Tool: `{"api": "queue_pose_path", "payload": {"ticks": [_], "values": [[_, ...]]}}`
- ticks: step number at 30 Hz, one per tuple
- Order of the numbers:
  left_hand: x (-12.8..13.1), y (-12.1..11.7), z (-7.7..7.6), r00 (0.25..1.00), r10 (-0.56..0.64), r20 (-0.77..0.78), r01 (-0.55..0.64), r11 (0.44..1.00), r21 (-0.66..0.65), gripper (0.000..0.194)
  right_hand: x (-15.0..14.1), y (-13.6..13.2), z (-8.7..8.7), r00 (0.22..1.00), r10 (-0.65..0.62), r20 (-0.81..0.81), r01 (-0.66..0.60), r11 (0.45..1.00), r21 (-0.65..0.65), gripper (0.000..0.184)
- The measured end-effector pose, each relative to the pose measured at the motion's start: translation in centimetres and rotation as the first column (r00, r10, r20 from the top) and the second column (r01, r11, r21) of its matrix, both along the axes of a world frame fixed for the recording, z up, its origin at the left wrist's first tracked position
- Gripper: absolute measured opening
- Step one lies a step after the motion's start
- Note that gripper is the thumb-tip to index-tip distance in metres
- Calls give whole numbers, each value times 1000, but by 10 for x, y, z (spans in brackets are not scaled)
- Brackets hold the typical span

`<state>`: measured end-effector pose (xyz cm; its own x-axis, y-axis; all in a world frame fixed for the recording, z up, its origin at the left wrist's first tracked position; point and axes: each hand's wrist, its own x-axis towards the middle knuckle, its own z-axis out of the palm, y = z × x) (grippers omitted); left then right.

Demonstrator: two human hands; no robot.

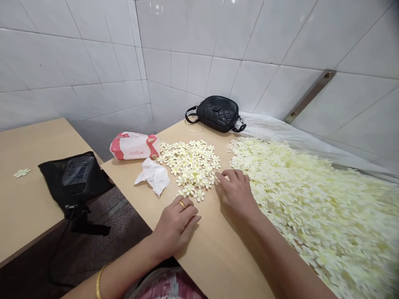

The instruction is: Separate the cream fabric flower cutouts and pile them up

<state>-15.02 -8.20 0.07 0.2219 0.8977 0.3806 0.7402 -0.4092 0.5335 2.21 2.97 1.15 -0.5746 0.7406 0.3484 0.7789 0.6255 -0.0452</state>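
My left hand (177, 224), with a gold ring, rests on the wooden table with its fingers curled and pressed together. Whatever may lie inside it is hidden. Just beyond it spreads a small group of pale yellow-white artificial flower heads (193, 164). At the right edge of that group, my right hand (237, 191) has its thumb and forefinger bent around a pale flower head (227, 177), mostly covered by the fingers. Right of this hand lies a much larger heap of similar flower heads (305, 195).
A red-and-white tissue pack (134, 146) and a crumpled tissue (153, 176) lie left of the small group. At the back sits a black quilted bag (218, 113), near white plastic sheeting (268, 123). A black mesh pouch (75, 178) bridges the gap to another table (34, 145).
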Motion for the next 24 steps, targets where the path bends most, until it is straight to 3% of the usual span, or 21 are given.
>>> {"api": "queue_pose_path", "payload": {"ticks": [4,10,14,18,24], "values": [[-1,-2,-5,999,-7,41,5,999,38,17,1,-13,-4,996,3,92,-6,999,38,37],[-1,-1,-8,998,-12,58,6,994,112,15,34,-67,-3,992,115,-41,-118,991,-66,30],[14,-4,-6,989,-146,22,142,982,123,14,64,-101,-5,988,50,-146,-75,981,-177,29],[32,-7,-7,938,-337,-85,346,927,141,18,76,-121,-9,957,-55,-286,-2,981,-195,28],[47,-3,-15,913,-344,-219,373,921,109,25,71,-127,-16,947,-69,-313,10,982,-187,35]]}}
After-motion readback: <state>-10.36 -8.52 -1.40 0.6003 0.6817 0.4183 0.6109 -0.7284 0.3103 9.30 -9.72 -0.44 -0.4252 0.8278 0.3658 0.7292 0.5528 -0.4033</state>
